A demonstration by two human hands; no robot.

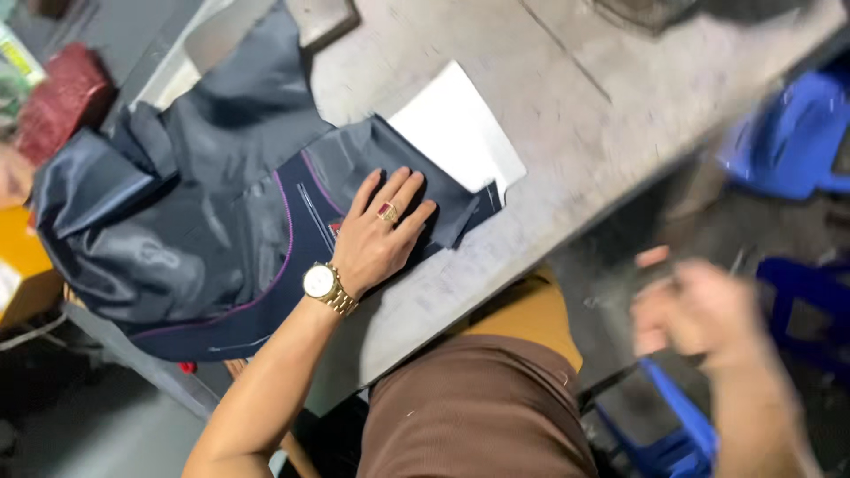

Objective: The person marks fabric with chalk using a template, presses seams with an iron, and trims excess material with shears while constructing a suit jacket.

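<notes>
Pressing flat, the left hand (382,237) pins the navy garment (221,221) to the surface (567,115), nothing grasped; the right hand (699,310) blurs, grip unclear.

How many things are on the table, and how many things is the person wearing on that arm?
Dark garment: 1
White sheet: 1
Gold watch: 1
Ring: 1
Total: 4
</notes>
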